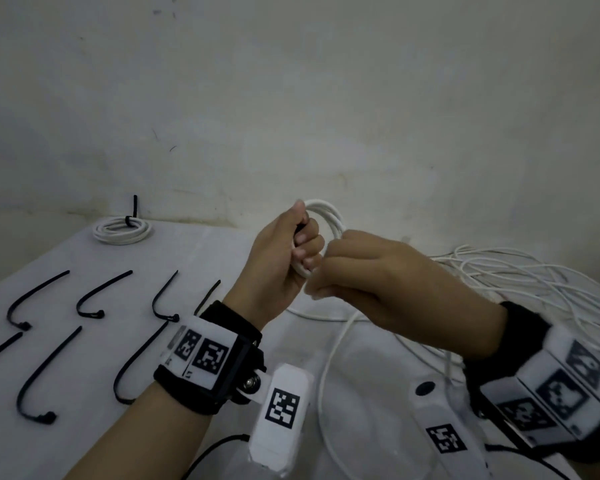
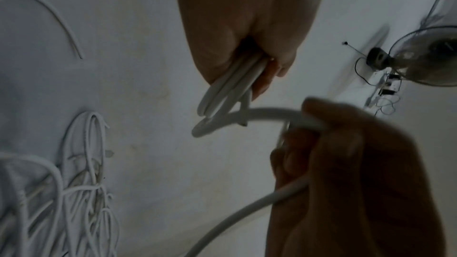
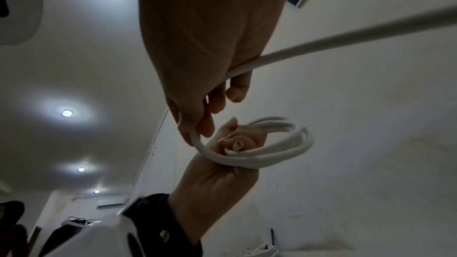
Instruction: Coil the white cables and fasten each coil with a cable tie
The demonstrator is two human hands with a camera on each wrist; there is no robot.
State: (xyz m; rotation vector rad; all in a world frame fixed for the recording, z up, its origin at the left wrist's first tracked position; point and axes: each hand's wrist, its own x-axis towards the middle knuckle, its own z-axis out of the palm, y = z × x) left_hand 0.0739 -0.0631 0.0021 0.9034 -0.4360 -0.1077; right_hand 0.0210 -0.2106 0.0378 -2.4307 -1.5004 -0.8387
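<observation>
Nearest, along the front of the pale grey cloth-covered surface (image 1: pixel 84 393): two wrists in black straps bearing white marker-printed blocks, and a loose white round cable strand (image 1: pixel 329 368) curving up from the cloth toward the hands. To the left, loose black plastic cable ties (image 1: pixel 39 386) laid out in two rows, each bent into a hook shape, apart from one another.

Above mid-surface, held off the cloth: left hand (image 1: pixel 284 258) fisted round a small coil of white cable (image 1: pixel 329 216), fingers curled through the loops, thumb up along the coil's top. Touching it, right hand (image 1: pixel 364 275) curled round the trailing strand just beside the coil, thumb and forefinger pinching the cable where it bends into the next loop (image 3: pixel 197 142). Seen from the left wrist, several loops bunched in the left palm (image 2: pixel 230 85), one free arc running across to the right fingers (image 2: pixel 319 124).

Further right, a tangled heap of uncoiled white cables (image 1: pixel 520 282) spread on the surface.

At the far left corner, near the wall: a finished white cable coil (image 1: pixel 122 230) lying flat, cinched by a black tie with its tail standing upright.
</observation>
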